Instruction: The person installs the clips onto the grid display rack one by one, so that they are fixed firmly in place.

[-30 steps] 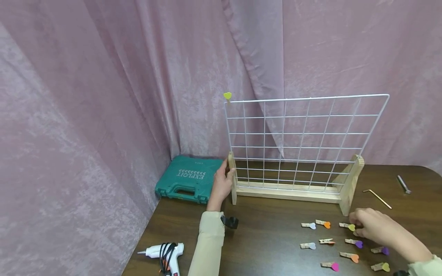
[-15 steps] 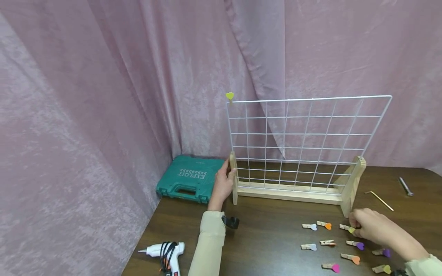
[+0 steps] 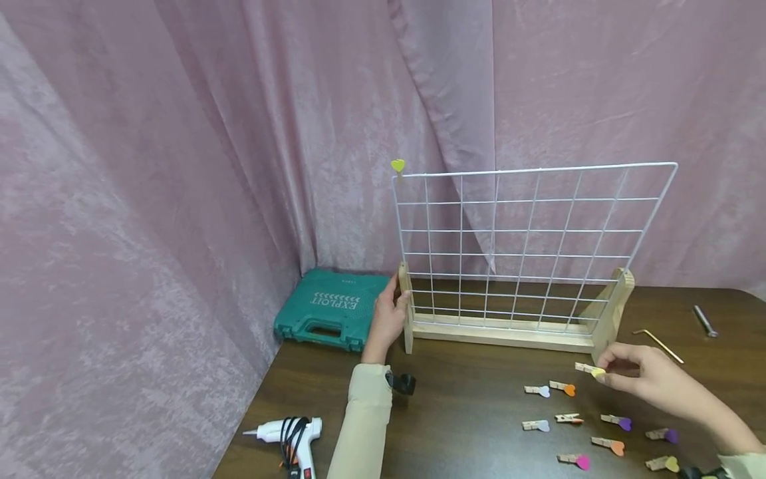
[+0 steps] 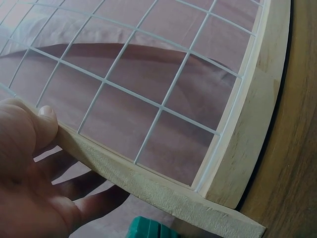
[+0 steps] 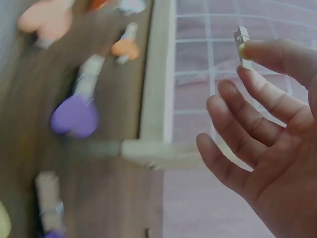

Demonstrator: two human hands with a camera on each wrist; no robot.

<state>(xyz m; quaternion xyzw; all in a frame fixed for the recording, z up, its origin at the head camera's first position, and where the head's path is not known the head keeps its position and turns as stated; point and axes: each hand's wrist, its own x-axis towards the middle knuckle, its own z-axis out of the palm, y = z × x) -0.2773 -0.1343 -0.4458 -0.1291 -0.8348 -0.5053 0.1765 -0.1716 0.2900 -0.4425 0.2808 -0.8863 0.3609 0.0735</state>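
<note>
My left hand [image 3: 387,320] grips the left wooden upright [image 4: 148,186] of a stand that bears a white wire grid [image 3: 526,231]. In the left wrist view the thumb lies over the wood's near face and the fingers pass behind it. Between thumb and forefinger, my right hand [image 3: 655,379] pinches a small wooden clothespin [image 5: 241,35] with a yellow heart, raised above the table. A clothespin with a yellow-green heart [image 3: 397,165] is clipped at the grid's top left corner. Several more heart clothespins, among them a purple one [image 5: 74,116], lie on the table below.
A green tool case [image 3: 335,303] lies left of the stand, close to my left hand. A white glue gun [image 3: 293,432] with a wrapped black cord is at front left. A hex key [image 3: 661,346] and a metal rod [image 3: 705,320] lie at right. Pink curtains [image 3: 179,166] hang behind.
My right hand has lifted the yellow-heart clothespin off the table, moving it up and slightly left. My left hand keeps its grip on the stand.
</note>
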